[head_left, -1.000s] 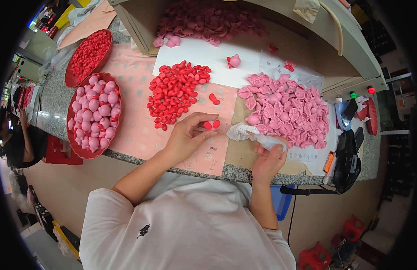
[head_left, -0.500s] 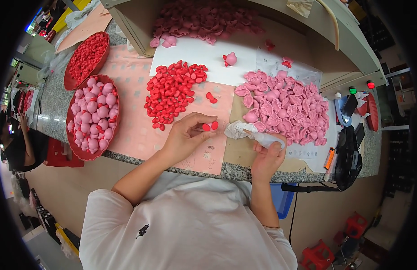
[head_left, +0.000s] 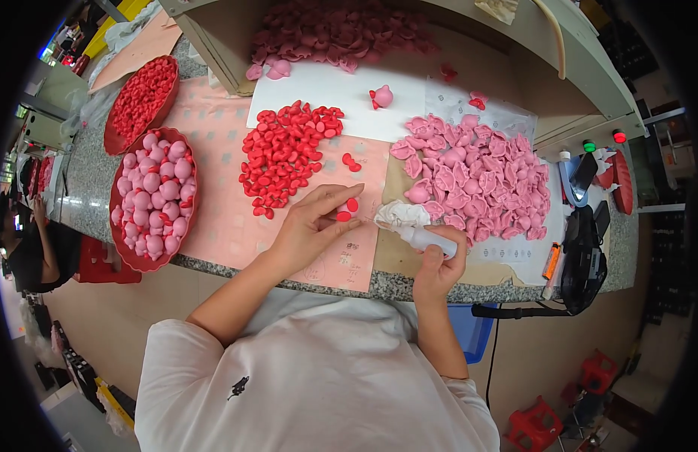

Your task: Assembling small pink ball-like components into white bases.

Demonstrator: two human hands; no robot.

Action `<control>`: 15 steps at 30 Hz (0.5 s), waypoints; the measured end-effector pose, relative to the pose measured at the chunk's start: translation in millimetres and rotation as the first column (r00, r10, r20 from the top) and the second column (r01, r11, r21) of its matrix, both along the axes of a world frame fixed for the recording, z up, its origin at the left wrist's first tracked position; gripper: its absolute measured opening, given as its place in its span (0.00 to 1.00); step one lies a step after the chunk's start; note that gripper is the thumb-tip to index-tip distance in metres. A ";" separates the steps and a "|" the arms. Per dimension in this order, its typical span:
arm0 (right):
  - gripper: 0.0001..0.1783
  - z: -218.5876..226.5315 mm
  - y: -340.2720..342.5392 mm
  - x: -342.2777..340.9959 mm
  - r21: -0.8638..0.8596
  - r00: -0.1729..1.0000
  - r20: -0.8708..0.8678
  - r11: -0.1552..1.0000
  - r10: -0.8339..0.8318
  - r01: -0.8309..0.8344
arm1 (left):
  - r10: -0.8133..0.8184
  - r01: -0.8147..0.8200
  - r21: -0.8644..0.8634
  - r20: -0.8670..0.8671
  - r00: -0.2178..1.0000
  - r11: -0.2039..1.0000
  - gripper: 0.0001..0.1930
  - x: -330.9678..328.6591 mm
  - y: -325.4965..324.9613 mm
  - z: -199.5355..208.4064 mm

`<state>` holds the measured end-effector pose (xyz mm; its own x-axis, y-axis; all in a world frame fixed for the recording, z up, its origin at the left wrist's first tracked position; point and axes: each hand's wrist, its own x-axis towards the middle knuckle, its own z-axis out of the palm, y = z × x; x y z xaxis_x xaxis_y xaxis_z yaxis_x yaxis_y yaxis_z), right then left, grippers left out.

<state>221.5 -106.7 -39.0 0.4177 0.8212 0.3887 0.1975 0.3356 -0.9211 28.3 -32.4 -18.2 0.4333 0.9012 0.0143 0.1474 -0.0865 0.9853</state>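
Note:
Between thumb and fingers, my left hand (head_left: 305,230) pinches a small red two-lobed piece (head_left: 351,204), its flat ends facing right. My right hand (head_left: 441,265) grips a translucent squeeze bottle (head_left: 433,241) with a thin nozzle; the bottle lies tilted, its tip pointing left towards the red piece, with a small gap between them. Just behind the nozzle sits a crumpled white tissue (head_left: 400,214). Beyond my left hand spreads a pile of similar red pieces (head_left: 289,154), with one loose red piece (head_left: 351,163) beside it. Pink shell-like pieces (head_left: 477,181) lie heaped beyond my right hand.
At left stand a red scalloped basket (head_left: 115,226) of pink balls with red parts and another red basket (head_left: 173,94) of red pieces. A pink-and-red piece (head_left: 381,96) rests on white paper under a shelf box (head_left: 213,53). A black bag (head_left: 585,264) lies at right.
The squeeze bottle has turned from pointing at the tissue to lying across in front of it, its nozzle nearer the red piece. My left hand has tilted the red piece slightly.

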 end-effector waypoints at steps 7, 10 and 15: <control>0.18 3.2 1.4 -1.5 0.057 0.989 0.130 0.995 0.072 -0.080 | -0.021 0.021 -0.020 0.015 1.000 1.000 0.23 -0.3 2.5 -8.5; 0.16 3.2 1.8 -2.1 0.047 0.987 0.136 0.995 0.081 -0.088 | -0.012 0.012 -0.028 0.020 1.000 1.000 0.22 0.1 2.5 -7.1; 0.15 4.2 1.0 -0.8 0.011 0.982 0.165 0.996 0.090 -0.093 | -0.004 0.005 -0.027 0.035 0.999 1.000 0.22 -0.2 1.7 -9.7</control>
